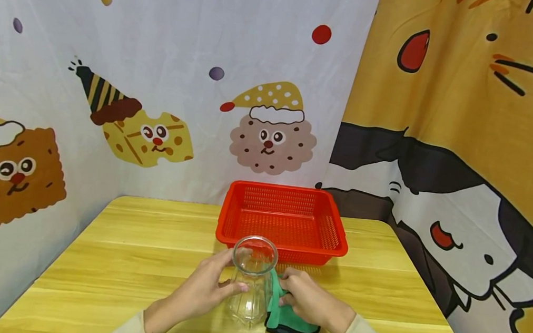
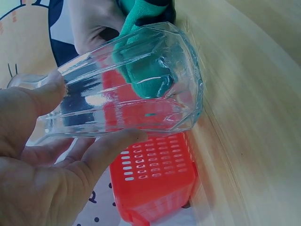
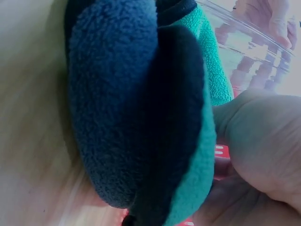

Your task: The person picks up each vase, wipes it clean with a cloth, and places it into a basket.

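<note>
A clear glass vase (image 1: pixel 251 297) with faceted sides and a round rim stands upright or nearly so before me in the head view. My left hand (image 1: pixel 206 285) grips it from the left, thumb on the near side and fingers behind. In the left wrist view the vase (image 2: pixel 136 89) lies between thumb and fingers. My right hand (image 1: pixel 309 297) pinches a green and dark blue cloth (image 1: pixel 293 319) against the vase's right side. Fuzzy folds of the cloth (image 3: pixel 117 94) fill much of the right wrist view and hide some of the right fingers.
A red perforated plastic basket (image 1: pixel 282 231) stands at the back of the wooden table (image 1: pixel 155 241), just behind the vase. Cartoon-printed curtains (image 1: pixel 173 31) hang behind and to the right of the table.
</note>
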Demonstrator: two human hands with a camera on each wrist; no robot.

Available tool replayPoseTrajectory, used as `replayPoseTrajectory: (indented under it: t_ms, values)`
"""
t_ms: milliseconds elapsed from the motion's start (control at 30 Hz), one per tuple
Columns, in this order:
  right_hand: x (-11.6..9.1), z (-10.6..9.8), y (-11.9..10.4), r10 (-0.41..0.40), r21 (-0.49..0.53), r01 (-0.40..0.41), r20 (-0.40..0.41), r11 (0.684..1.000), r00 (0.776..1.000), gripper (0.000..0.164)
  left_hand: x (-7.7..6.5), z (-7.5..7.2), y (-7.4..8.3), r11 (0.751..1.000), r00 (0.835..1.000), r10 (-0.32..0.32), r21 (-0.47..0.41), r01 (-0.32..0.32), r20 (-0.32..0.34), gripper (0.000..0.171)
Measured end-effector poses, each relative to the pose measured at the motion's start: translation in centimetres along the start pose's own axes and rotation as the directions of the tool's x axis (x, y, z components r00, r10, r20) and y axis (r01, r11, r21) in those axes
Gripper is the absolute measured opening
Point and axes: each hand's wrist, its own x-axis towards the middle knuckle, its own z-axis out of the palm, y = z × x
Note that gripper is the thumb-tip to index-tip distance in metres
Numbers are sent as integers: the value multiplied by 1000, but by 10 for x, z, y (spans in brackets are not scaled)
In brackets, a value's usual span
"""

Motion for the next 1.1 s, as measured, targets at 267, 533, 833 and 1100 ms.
replayPoseTrajectory:
  t_ms: [267,533,833,1100]
  values:
    - [0,1,3,14,39,-15,14,999,1000,28,0,1,-1,1000,1000,3,26,-3,-5,65]
    - [0,3,7,12,104,-13,5,995,1000,30,0,1,1,1000,1000,-9,20,9,-4,64]
    - [0,6,12,31,207,-27,-19,978,999,26,0,1,1,1000,1000,-10,15,10,-4,64]
    - [-2,7,10,48,225,-28,-83,974,995,28,-1,2,0,1000,1000,7,22,-7,-7,64]
